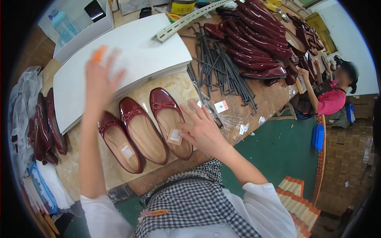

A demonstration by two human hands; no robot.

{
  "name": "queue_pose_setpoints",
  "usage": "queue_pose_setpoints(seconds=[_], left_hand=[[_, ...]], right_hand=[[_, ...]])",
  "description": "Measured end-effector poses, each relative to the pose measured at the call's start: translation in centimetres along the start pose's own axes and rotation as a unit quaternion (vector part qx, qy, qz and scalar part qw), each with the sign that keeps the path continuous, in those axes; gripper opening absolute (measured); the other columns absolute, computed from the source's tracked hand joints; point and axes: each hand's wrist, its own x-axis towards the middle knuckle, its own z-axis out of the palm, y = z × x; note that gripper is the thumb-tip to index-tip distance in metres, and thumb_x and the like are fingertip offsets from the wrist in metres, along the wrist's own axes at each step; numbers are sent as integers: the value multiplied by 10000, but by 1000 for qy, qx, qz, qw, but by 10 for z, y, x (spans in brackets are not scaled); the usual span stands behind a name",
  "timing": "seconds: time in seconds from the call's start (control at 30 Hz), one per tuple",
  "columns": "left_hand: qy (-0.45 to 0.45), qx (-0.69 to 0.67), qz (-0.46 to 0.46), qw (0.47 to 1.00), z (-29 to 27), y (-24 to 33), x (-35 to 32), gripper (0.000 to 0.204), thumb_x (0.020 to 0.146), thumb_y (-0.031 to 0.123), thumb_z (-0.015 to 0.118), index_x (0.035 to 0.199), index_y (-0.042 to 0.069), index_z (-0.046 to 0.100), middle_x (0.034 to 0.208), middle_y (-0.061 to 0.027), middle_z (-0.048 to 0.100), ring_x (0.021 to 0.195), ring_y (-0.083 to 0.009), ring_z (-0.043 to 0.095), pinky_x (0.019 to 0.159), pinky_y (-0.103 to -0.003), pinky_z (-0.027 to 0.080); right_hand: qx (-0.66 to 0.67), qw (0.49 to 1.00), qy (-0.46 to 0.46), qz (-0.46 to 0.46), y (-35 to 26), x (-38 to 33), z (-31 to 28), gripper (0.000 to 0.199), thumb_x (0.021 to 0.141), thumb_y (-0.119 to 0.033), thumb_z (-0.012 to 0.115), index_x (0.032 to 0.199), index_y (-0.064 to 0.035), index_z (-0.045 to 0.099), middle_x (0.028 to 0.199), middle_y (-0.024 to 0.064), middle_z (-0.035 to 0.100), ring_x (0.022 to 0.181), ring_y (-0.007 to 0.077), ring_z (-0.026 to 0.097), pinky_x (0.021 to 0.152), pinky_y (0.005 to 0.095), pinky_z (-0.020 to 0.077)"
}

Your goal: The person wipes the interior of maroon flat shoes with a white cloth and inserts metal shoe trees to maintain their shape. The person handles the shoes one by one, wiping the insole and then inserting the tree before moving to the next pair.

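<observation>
- On the beige stone worktop (pixel 178 89), three glossy burgundy ballet flats with bows (pixel 143 131) lie side by side.
- Right hand (pixel 202 129), fingers spread, rests on the rightmost flat beside its square paper tag (pixel 174 136).
- Left hand (pixel 99 81), blurred, fingers open, hovers over stacked white boards (pixel 139 55).
- Dark metal rods (pixel 222 71) lie behind.

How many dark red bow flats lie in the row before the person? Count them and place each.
3. The left flat lies below the raised left hand, the middle flat beside it, the right flat under the right hand. None seems hidden there.
</observation>
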Motion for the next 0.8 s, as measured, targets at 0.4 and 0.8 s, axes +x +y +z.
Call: queue_pose_setpoints(seconds=[0.4, 0.8], left_hand=[[-104, 136, -212, 962, 53, -64, -6, 491, 929, 429, 506, 1331, 147, 519, 1272, -186, 525, 1161, -337, 514, 904, -468, 440], [30, -496, -40, 867, -81, 143, -78, 75, 767, 128, 649, 749, 74, 599, 775, -24, 567, 746, -198, 551, 688, -360, 459]], right_hand=[[147, 857, 325, -372, -98, -20, -152, 190, 887, -207, 557, 1007, -114, 671, 748, 51, 624, 632, 182, 615, 572, 289, 513], [663, 714, 178, 139, -64, 28, -64, 444, 943, -200, 525, 1330, -13, 413, 1167, 141, 592, 993, 218, 615, 839, 358, 507]])
